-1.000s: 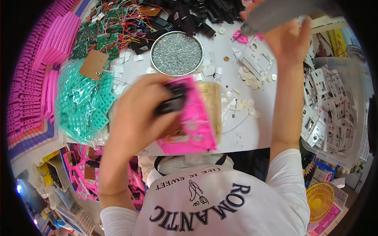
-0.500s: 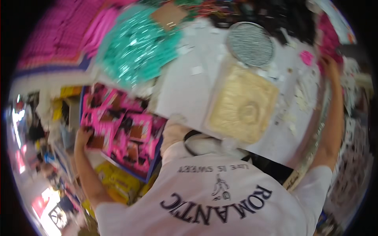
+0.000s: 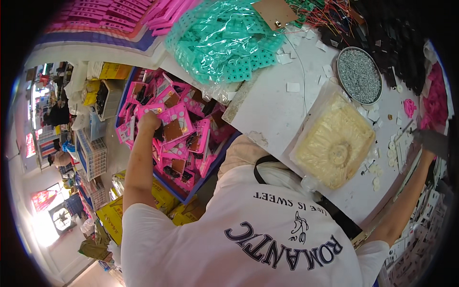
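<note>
My left hand (image 3: 149, 122) is in a blue bin (image 3: 195, 192) at my left, its fingers curled at the edge of a pink plastic casing (image 3: 176, 123). Brown circuit boards and black parts show in many of the pink casings heaped there. Out at the far right my right hand (image 3: 427, 155) is closed round a dark grey power screwdriver (image 3: 431, 142), its thin bit pointing inward over the table. The hand's fingers are partly hidden by the tool. Close by lie a small pink piece (image 3: 409, 108) and a bag of pink parts (image 3: 434, 95).
On the white table (image 3: 267, 107) lie a wrapped yellowish pad (image 3: 334, 143) and a round dish of small screws (image 3: 359, 75). Behind are a clear bag of turquoise parts (image 3: 224, 40), a brown board (image 3: 275, 13), black parts (image 3: 397, 38) and stacked pink panels (image 3: 112, 14).
The view has swung, shifting the scene right. My left hand has moved from the bin's near left edge further in over the pink casings. My right arm stays stretched out to the right.
</note>
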The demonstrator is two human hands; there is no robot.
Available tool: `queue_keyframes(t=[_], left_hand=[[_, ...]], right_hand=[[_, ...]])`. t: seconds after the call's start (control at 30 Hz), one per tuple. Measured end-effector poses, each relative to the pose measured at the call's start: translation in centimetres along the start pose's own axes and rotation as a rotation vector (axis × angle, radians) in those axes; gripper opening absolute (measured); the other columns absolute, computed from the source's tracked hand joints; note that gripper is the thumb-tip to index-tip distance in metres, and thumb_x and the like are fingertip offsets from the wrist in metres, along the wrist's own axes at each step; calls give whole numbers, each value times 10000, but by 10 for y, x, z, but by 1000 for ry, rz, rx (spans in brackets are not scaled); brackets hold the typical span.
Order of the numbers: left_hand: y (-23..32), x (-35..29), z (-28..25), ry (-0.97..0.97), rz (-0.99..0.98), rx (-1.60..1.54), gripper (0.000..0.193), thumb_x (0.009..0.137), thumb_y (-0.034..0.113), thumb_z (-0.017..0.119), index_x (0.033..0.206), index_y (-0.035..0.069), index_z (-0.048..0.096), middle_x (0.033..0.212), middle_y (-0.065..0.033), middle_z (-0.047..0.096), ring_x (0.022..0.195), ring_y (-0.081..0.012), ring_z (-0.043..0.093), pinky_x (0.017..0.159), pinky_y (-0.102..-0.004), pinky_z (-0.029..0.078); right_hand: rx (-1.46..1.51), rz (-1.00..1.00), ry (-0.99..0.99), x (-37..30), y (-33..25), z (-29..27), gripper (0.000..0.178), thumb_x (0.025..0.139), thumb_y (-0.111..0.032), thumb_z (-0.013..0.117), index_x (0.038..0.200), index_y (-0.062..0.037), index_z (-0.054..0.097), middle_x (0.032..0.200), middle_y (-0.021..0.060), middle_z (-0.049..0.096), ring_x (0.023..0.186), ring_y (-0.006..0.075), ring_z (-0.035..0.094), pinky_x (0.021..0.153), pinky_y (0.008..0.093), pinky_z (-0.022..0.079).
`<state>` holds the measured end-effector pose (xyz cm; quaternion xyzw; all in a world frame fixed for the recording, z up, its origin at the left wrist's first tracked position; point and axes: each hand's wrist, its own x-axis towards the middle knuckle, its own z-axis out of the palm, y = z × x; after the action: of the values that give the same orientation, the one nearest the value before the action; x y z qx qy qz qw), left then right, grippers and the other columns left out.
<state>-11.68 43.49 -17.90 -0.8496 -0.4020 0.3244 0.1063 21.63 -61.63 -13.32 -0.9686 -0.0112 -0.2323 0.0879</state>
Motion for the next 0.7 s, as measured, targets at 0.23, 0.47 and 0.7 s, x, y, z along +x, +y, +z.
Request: queue_keyframes(t=[0.23,0.47,0.7], left_hand=[[82,-132,-92,-161,564,-90,446,864,460,687,954,28,755,893,-218,734,851,-382,726,790,-460,572],[252,-317,-143,248,1940,-664,383,739,138,823,1080,67,662,1001,-96,653,873,-316,645,751,-438,510],[309,-333,-119,447,2004,-357,554,819,344,751,1263,37,628,1290,-117,594,1266,-277,519,1101,-490,362]], right_hand=[[776,292,-167,-142,-193,-91,227,934,-38,713,1148,35,695,1012,62,695,939,127,634,805,270,512],[720,-523,-538,-142,-379,-101,301,777,-28,752,1070,-57,690,1061,127,680,911,330,675,779,383,555],[576,-399,-557,-138,-402,-110,294,767,-76,773,1036,-77,655,988,89,648,909,305,637,771,389,511]])
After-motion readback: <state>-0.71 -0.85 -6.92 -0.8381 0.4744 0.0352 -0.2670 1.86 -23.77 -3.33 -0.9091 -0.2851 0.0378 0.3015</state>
